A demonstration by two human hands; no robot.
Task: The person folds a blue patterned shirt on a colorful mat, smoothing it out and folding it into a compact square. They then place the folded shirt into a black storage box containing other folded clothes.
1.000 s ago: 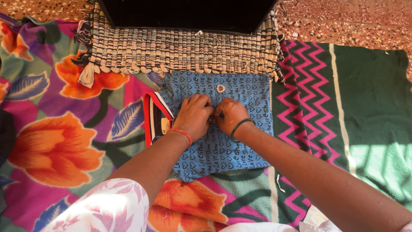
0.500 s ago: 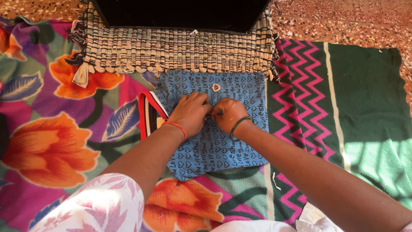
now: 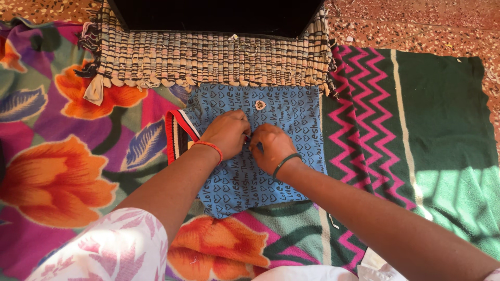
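A folded blue garment printed with hearts and lettering lies flat on the blankets, a red, white and black striped band at its left edge and a small badge near its top. My left hand, with an orange wrist thread, rests knuckles-up on the cloth and pinches it. My right hand, with a dark bangle, presses beside it, fingers curled onto the fabric. The two hands touch at the fingertips over the garment's middle.
A woven fringed mat lies just beyond the garment with a black box-like object on it. A floral fleece blanket covers the left, a green blanket with pink zigzags the right. Speckled floor shows at the top.
The right hand has slid slightly down and left on the cloth, and the left hand edged up a little. The garment stays flat in place.
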